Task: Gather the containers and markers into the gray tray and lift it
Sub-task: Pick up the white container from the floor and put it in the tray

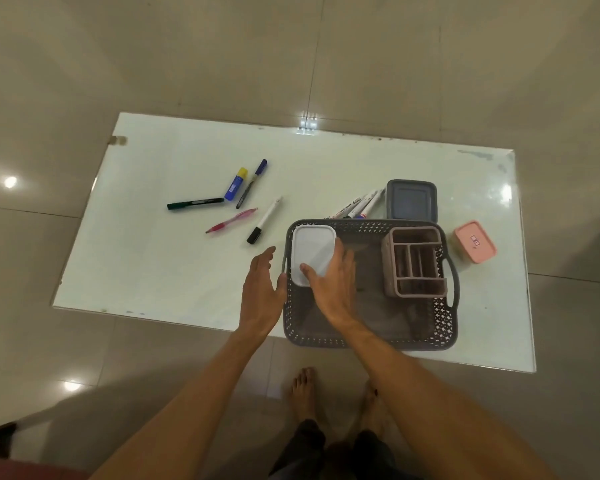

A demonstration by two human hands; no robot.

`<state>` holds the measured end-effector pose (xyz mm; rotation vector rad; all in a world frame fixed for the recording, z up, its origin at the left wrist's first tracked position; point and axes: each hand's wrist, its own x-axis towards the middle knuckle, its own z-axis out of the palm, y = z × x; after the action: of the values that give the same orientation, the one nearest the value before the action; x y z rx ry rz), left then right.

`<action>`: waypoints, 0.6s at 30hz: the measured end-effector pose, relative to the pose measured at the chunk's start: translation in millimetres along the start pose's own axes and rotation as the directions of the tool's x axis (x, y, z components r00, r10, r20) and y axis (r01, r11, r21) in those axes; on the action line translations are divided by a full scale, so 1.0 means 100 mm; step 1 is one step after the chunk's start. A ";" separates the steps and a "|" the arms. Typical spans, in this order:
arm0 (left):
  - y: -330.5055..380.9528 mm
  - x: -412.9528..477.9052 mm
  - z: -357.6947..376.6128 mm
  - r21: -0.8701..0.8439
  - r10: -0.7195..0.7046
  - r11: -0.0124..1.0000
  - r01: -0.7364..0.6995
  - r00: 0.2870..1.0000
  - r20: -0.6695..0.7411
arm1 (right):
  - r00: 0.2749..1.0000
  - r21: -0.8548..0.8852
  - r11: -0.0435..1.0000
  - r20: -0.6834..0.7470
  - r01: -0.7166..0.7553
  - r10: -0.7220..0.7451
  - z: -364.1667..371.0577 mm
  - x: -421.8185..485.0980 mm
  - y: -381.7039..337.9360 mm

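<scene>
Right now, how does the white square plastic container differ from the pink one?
The white square plastic container sits in the far-left corner of the gray perforated tray, touched by the right hand; the pink square plastic container stands on the table outside the tray, untouched. The pink lid bears a label; the white lid looks plain. Both are lidded.

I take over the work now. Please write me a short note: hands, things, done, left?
The left grip is open beside the gray tray. The right grip rests on the white container in the tray.
Done: white container and pink organizer inside.
Left: blue-gray container, pink container, white markers, five loose pens and markers on the table; then lift.
</scene>
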<state>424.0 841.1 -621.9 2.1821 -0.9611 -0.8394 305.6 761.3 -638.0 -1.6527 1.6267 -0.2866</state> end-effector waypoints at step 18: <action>0.56 -0.21 0.10 0.031 0.041 0.999 -0.042 0.999 0.020 | 0.993 -0.004 0.998 -0.099 0.062 -0.062 -0.80 -0.20 0.15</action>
<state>382.5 823.4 -581.1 2.1768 -1.0325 -0.8327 240.0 752.6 -587.1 -1.7159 1.6504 -0.4055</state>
